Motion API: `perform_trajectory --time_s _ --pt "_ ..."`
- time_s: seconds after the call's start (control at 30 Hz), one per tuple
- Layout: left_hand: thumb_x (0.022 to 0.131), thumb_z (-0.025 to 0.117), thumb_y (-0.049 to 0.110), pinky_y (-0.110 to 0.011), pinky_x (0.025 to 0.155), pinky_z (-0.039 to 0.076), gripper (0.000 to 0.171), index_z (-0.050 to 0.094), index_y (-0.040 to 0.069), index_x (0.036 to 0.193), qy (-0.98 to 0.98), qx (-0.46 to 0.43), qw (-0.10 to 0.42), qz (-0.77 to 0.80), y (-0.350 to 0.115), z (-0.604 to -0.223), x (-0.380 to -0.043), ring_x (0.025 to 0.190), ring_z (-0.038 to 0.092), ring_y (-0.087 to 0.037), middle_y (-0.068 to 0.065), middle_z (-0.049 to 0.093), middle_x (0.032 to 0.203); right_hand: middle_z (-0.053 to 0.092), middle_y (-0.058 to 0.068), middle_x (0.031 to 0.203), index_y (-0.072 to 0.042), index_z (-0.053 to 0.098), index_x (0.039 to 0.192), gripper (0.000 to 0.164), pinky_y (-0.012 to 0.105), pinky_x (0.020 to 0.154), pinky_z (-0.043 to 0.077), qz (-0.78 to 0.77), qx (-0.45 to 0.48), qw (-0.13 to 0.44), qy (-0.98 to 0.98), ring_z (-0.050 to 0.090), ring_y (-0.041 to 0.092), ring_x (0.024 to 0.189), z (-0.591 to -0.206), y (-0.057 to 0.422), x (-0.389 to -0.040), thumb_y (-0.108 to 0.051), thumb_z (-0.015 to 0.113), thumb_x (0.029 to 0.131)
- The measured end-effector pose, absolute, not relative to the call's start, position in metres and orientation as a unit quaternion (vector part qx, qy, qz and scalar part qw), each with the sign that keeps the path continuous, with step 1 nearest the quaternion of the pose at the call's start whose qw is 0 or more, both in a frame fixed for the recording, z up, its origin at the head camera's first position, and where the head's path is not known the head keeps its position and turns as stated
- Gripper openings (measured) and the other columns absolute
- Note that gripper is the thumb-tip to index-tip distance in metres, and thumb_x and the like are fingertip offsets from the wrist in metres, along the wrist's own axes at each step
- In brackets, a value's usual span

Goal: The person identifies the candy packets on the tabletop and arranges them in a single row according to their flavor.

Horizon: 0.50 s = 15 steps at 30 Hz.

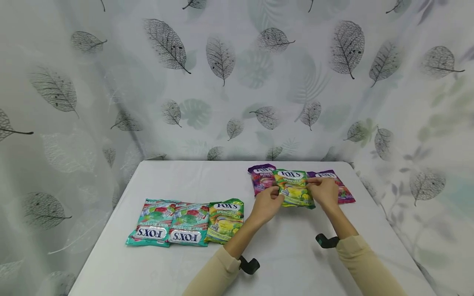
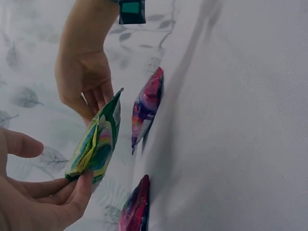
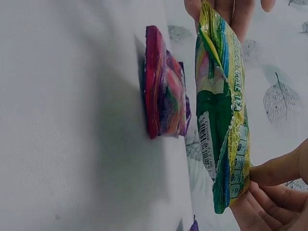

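Between my two hands a green-and-yellow Fox's Spring Tea candy bag (image 1: pixel 294 189) is held up off the table, in front of the purple bags. My left hand (image 1: pixel 267 203) pinches its left edge, and its fingers (image 2: pixel 83 190) show against the bag in the left wrist view. The right hand (image 1: pixel 324 192) grips the opposite edge; thumb and fingers (image 3: pixel 274 171) close on it in the right wrist view. Behind the held bag lie a purple Fox's Berries bag (image 1: pixel 261 179) at left and another purple bag (image 1: pixel 344 191) at right, partly hidden by my right hand.
On the left of the white table (image 1: pixel 289 263), two teal Fox's Mint Blossom bags (image 1: pixel 152 224) lie upside down to my view, side by side. Another green Spring Tea bag (image 1: pixel 225 220) adjoins them. A leaf-patterned curtain (image 1: pixel 237 90) surrounds the table's back and sides.
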State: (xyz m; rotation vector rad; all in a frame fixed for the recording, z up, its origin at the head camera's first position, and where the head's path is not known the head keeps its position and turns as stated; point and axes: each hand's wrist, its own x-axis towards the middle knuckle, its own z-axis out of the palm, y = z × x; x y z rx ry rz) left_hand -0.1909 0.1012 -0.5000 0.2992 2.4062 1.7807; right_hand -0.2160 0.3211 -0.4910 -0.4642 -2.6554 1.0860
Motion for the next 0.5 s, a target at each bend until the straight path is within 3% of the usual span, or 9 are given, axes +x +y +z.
perform_trajectory --time_s 0.17,0.33,0.5 --pt "0.100 0.064 0.031 -0.031 0.083 0.059 0.046 0.066 0.003 0.137 0.792 0.106 0.055 0.599 0.092 -0.499 -0.190 0.103 0.067 -0.015 -0.005 0.073 0.116 0.077 0.019 0.104 -0.001 0.079 0.112 0.025 0.035 0.072 0.044 0.380 -0.149 0.120 -0.905 0.065 0.031 0.090 -0.486 0.315 -0.211 -0.017 0.070 0.095" --pt "0.101 0.062 0.032 -0.032 0.085 0.058 0.047 0.066 0.005 0.138 0.791 0.108 0.056 0.600 0.086 -0.498 -0.189 0.106 0.067 -0.016 -0.004 0.073 0.119 0.077 0.017 0.098 -0.001 0.079 0.113 0.025 0.028 0.061 0.047 0.399 -0.143 0.119 -0.898 0.065 0.024 0.078 -0.484 0.310 -0.206 -0.014 0.071 0.094" --pt "0.101 0.062 0.032 -0.033 0.086 0.058 0.046 0.066 0.004 0.138 0.793 0.107 0.051 0.597 0.079 -0.495 -0.185 0.106 0.068 -0.017 -0.005 0.073 0.119 0.077 0.017 0.098 0.000 0.079 0.114 0.024 0.024 0.061 0.047 0.407 -0.130 0.119 -0.896 0.064 0.024 0.079 -0.484 0.305 -0.203 -0.013 0.071 0.094"
